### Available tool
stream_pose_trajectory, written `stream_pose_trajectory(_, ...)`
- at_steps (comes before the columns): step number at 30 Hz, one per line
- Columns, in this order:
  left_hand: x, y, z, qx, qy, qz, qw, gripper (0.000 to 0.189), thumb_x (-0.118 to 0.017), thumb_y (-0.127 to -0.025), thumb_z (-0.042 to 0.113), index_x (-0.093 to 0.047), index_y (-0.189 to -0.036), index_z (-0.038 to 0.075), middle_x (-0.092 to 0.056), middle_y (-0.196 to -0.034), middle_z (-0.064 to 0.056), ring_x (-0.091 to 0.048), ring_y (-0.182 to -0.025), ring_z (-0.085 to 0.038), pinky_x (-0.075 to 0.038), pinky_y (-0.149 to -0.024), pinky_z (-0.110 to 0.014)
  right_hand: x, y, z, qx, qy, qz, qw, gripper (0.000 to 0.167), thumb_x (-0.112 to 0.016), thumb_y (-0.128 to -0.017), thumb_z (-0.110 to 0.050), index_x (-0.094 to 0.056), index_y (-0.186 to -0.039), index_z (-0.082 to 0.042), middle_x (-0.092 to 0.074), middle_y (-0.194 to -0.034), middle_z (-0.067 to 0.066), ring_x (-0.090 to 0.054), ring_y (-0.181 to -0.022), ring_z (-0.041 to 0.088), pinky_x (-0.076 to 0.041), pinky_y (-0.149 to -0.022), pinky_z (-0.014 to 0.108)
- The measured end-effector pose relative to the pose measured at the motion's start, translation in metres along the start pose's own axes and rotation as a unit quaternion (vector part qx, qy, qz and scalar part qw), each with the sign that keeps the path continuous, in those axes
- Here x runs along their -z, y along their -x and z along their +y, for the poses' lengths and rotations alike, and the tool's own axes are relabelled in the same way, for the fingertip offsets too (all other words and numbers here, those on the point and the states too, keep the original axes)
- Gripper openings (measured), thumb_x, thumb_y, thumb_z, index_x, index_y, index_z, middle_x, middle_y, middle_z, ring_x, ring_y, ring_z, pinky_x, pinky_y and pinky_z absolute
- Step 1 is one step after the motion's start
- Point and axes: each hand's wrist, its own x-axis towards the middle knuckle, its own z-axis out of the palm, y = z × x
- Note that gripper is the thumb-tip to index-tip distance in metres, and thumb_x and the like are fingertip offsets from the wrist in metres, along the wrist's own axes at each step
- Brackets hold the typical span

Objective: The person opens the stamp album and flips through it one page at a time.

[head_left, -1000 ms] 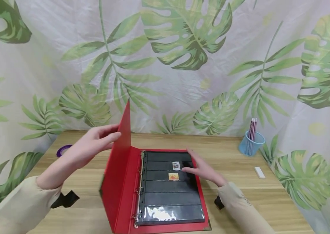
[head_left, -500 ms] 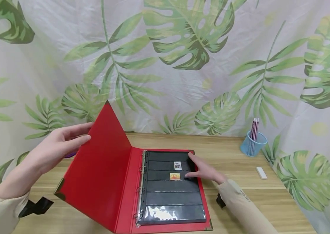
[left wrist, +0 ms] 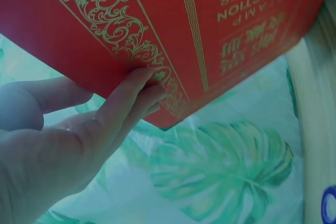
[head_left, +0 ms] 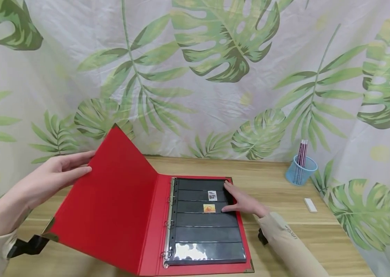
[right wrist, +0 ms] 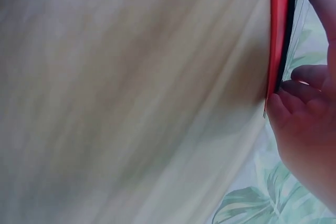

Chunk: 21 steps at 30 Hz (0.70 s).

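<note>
A person's left hand (head_left: pixel 56 175) pinches the raised cover (head_left: pixel 112 204) of a red stamp binder (head_left: pixel 150 227) lying open on a wooden counter (head_left: pixel 267 175). The right hand (head_left: pixel 243 200), thumb and forefinger spread apart, rests at the binder's right edge, beside an orange stamp (head_left: pixel 209 208) in its black page (head_left: pixel 209 234). A blue pencil cup (head_left: pixel 294 175) and white block (head_left: pixel 310 205) sit right of the binder.
</note>
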Motion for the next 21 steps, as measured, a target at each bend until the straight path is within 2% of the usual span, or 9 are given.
stream_pose_trajectory(3, 0.003, 0.001, -0.007, 0.012, -0.015, -0.005, 0.9998, 0.062, -0.045, -0.106, 0.018, -0.016, -0.156, -0.005, -0.029, -0.160, -0.023, -0.046, -0.110, 0.026, -0.050, -0.085, -0.010, 0.002, 0.002, 0.003, -0.006, 0.006, -0.002, 1.0000, 0.100, -0.078, -0.082, -0.045, -0.028, -0.154, 0.004, -0.021, -0.164, 0.022, -0.026, -0.150, 0.042, -0.029, -0.119, 0.056)
stream_pose_trajectory(4, 0.004, 0.002, -0.010, 0.016, -0.012, -0.005, 0.9998, 0.062, -0.045, -0.106, 0.017, -0.016, -0.156, -0.006, -0.034, -0.158, -0.020, -0.048, -0.109, 0.025, -0.051, -0.084, -0.010, 0.003, 0.003, 0.004, -0.008, 0.008, -0.003, 0.9999, 0.099, -0.078, -0.082, -0.045, -0.029, -0.153, 0.004, -0.021, -0.164, 0.022, -0.026, -0.150, 0.042, -0.030, -0.119, 0.056)
stream_pose_trajectory(8, 0.007, 0.004, -0.026, 0.000, 0.027, -0.017, 0.9995, 0.062, -0.044, -0.105, 0.007, -0.010, -0.152, -0.016, -0.053, -0.139, 0.021, -0.057, -0.106, 0.018, -0.053, -0.082, -0.012, 0.006, 0.007, 0.008, -0.016, 0.001, -0.009, 0.9998, 0.099, -0.078, -0.083, -0.044, -0.028, -0.153, 0.004, -0.019, -0.165, 0.022, -0.024, -0.151, 0.043, -0.029, -0.118, 0.057)
stream_pose_trajectory(10, 0.007, 0.006, -0.035, -0.008, 0.049, -0.025, 0.9984, 0.062, -0.043, -0.104, 0.002, -0.007, -0.150, -0.020, -0.048, -0.124, 0.039, -0.059, -0.107, 0.015, -0.055, -0.081, -0.014, 0.008, 0.009, 0.010, -0.020, -0.006, -0.012, 0.9997, 0.099, -0.077, -0.083, -0.044, -0.027, -0.154, 0.004, -0.018, -0.165, 0.021, -0.023, -0.151, 0.043, -0.029, -0.118, 0.057)
stream_pose_trajectory(11, 0.007, 0.006, -0.039, -0.009, 0.055, -0.031, 0.9980, 0.063, -0.043, -0.103, 0.000, -0.005, -0.149, -0.021, -0.049, -0.124, 0.040, -0.059, -0.107, 0.016, -0.055, -0.081, -0.014, 0.009, 0.010, 0.011, -0.021, -0.009, -0.014, 0.9996, 0.099, -0.077, -0.083, -0.044, -0.027, -0.154, 0.004, -0.018, -0.165, 0.021, -0.023, -0.151, 0.043, -0.029, -0.118, 0.057)
stream_pose_trajectory(14, 0.005, 0.009, -0.047, 0.022, 0.027, -0.038, 0.9987, 0.069, -0.049, -0.102, 0.003, -0.004, -0.148, -0.022, -0.057, -0.138, 0.011, -0.055, -0.105, 0.021, -0.055, -0.080, -0.014, 0.011, 0.012, 0.015, -0.020, -0.012, -0.017, 0.9996, 0.098, -0.076, -0.084, -0.044, -0.026, -0.154, 0.004, -0.017, -0.165, 0.021, -0.022, -0.151, 0.043, -0.029, -0.118, 0.058)
stream_pose_trajectory(16, 0.003, 0.009, -0.052, 0.056, -0.019, -0.047, 0.9971, 0.075, -0.054, -0.101, 0.009, -0.005, -0.149, -0.021, -0.052, -0.147, -0.017, -0.059, -0.112, 0.010, -0.054, -0.081, -0.014, 0.013, 0.014, 0.018, -0.022, -0.014, -0.022, 0.9994, 0.098, -0.076, -0.085, -0.044, -0.025, -0.155, 0.002, -0.016, -0.166, 0.020, -0.021, -0.152, 0.043, -0.029, -0.118, 0.058)
stream_pose_trajectory(18, 0.000, 0.010, -0.056, 0.080, -0.068, -0.057, 0.9928, 0.080, -0.057, -0.100, 0.014, -0.005, -0.150, -0.020, -0.035, -0.148, -0.042, -0.063, -0.120, -0.012, -0.053, -0.080, -0.014, 0.015, 0.016, 0.021, -0.022, -0.019, -0.023, 0.9993, 0.098, -0.076, -0.085, -0.044, -0.025, -0.155, 0.002, -0.015, -0.166, 0.021, -0.020, -0.151, 0.044, -0.028, -0.118, 0.059)
stream_pose_trajectory(21, -0.006, 0.011, -0.064, 0.083, -0.120, -0.072, 0.9866, 0.084, -0.061, -0.097, 0.014, -0.004, -0.148, -0.023, -0.028, -0.146, -0.048, -0.051, -0.127, -0.052, -0.052, -0.078, -0.013, 0.017, 0.017, 0.025, -0.029, -0.024, -0.026, 0.9989, 0.098, -0.076, -0.085, -0.043, -0.024, -0.156, 0.000, -0.015, -0.166, 0.019, -0.019, -0.152, 0.044, -0.027, -0.119, 0.059)
